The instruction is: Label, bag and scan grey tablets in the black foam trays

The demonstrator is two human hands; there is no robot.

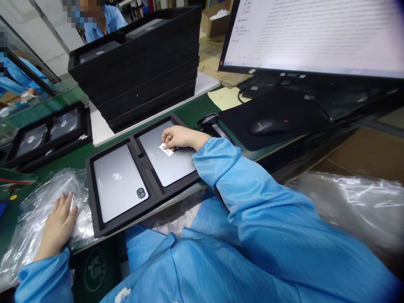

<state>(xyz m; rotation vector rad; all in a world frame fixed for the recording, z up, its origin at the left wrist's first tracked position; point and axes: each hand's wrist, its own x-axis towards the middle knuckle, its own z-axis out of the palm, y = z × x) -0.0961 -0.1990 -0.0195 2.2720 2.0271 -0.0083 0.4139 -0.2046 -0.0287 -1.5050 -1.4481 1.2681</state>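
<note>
One smooth, silver-grey tablet (175, 171) lies beneath the right hand (182, 138), whose fingertips pinch a white printed slip (166, 150); its rectangular twin (115, 191) shares the matte black tray (146, 166), left of the grip. Farther left, the left hand (59, 225) rests, fingers loose, on crinkled clear bags (67, 181). Green tabletop (63, 156) underlies these; stacked trays (139, 71) rise beyond the grip, a monitor (315, 38) to its right.

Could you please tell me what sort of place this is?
Probably an electronics packing or inspection bench: two silver tablets lie in a black tray, a tall stack of trays stands behind it, and clear plastic bags lie under the left hand.
</note>
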